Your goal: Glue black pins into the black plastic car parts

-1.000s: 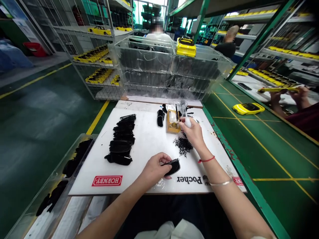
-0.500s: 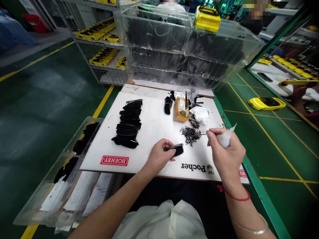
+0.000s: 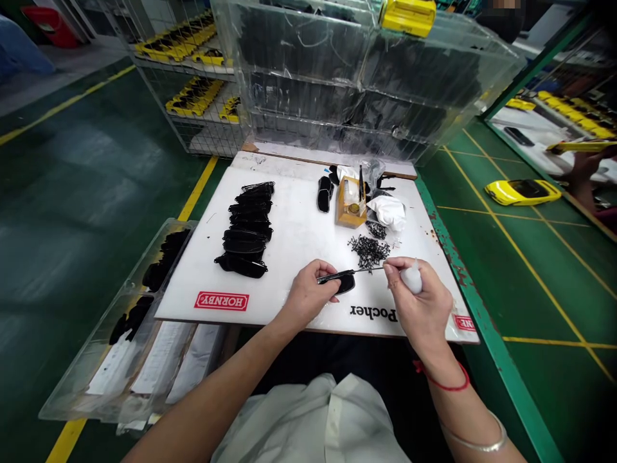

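My left hand (image 3: 308,292) pinches a flat black plastic part (image 3: 346,283) with a rounded end, just above the white board (image 3: 289,244). My right hand (image 3: 419,302) grips a small white squeeze bottle (image 3: 412,278) in its palm. Between the thumb and forefinger of that hand sticks out a thin dark tool (image 3: 373,269), pointing left; its tip is at or very near the black part's edge. Just beyond the tool lies a pile of tiny black pins (image 3: 369,251). A row of similar black parts (image 3: 245,238) overlaps on the left of the board.
At the back stand a yellow box (image 3: 351,209) with tools, a crumpled white cloth (image 3: 388,211) and another black part (image 3: 324,193). Clear plastic bins (image 3: 308,83) rise behind the board. A clear tray (image 3: 67,386) lies low at left. A co-worker's hand (image 3: 585,164) shows at far right.
My right hand has moved left with the bottle and thin tool, bringing the tool's tip from beside the pin pile to the black part. The left hand keeps its hold.
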The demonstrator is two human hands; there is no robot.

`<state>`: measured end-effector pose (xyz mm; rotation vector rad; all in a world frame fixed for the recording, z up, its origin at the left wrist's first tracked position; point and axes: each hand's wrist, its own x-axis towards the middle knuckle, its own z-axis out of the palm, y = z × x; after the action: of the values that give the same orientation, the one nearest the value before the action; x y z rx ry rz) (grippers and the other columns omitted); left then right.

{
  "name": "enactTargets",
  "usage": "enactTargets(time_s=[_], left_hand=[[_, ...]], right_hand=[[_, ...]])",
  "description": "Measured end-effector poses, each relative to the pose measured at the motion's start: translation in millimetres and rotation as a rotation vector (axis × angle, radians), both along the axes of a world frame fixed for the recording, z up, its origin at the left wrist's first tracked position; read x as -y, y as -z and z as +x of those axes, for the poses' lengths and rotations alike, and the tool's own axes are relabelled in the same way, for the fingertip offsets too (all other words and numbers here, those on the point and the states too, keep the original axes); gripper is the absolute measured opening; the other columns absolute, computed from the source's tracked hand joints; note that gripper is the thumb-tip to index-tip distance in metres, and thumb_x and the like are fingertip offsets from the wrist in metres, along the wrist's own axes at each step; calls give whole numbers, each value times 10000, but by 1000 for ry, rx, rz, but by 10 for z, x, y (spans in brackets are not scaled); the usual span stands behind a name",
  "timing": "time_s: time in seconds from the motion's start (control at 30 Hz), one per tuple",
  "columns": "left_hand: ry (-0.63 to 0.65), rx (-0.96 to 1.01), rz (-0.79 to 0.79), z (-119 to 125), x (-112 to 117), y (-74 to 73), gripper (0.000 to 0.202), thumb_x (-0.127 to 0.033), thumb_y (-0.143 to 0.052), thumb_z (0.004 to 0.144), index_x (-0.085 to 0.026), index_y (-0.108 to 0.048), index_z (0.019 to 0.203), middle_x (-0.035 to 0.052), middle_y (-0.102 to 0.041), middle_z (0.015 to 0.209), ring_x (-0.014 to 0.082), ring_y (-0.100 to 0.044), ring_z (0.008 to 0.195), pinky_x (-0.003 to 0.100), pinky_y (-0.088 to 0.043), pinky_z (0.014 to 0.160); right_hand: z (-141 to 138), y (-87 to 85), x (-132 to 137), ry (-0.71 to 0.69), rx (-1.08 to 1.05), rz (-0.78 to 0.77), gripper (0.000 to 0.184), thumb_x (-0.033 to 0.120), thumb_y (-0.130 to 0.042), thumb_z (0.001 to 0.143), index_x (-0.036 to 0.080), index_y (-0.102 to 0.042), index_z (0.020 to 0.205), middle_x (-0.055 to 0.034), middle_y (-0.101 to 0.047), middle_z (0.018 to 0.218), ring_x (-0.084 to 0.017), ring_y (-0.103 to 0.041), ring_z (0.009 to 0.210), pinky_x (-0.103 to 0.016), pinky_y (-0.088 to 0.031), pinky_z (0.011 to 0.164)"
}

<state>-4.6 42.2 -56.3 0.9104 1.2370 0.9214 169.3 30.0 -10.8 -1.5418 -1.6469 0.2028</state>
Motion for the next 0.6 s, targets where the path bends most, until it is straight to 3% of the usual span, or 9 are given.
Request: enactTargets(time_s=[0.23, 0.43, 0.6], left_hand=[[21, 4, -31, -11, 0, -57, 139, -153, -595, 709, -168, -564, 844, 33, -608, 844, 109, -597, 651, 197, -513, 514], [30, -63, -78, -96, 104, -145, 239, -206, -630, 715, -193, -574, 947, 0, -589, 773, 94, -545, 640, 209, -449, 615], [31, 29, -150, -212, 220, -244, 263, -223, -635, 707, -180, -585, 962, -3, -593, 746, 109, -540, 670, 219, -434, 643]], right_hand=[[20, -146, -80, 56, -49, 92, 109, 290, -633, 836, 220, -657, 915, -16, -655, 804, -163, -601, 684, -317, -488, 695], [49, -201, -612, 124, -95, 254, 119, 286, -620, 838, 197, -649, 912, -18, -652, 813, -171, -614, 725, -306, -479, 690], [-43, -150, -1048, 66, -25, 373, 131, 304, -560, 872, 203, -629, 920, -40, -651, 876, -187, -608, 827, -323, -481, 773]])
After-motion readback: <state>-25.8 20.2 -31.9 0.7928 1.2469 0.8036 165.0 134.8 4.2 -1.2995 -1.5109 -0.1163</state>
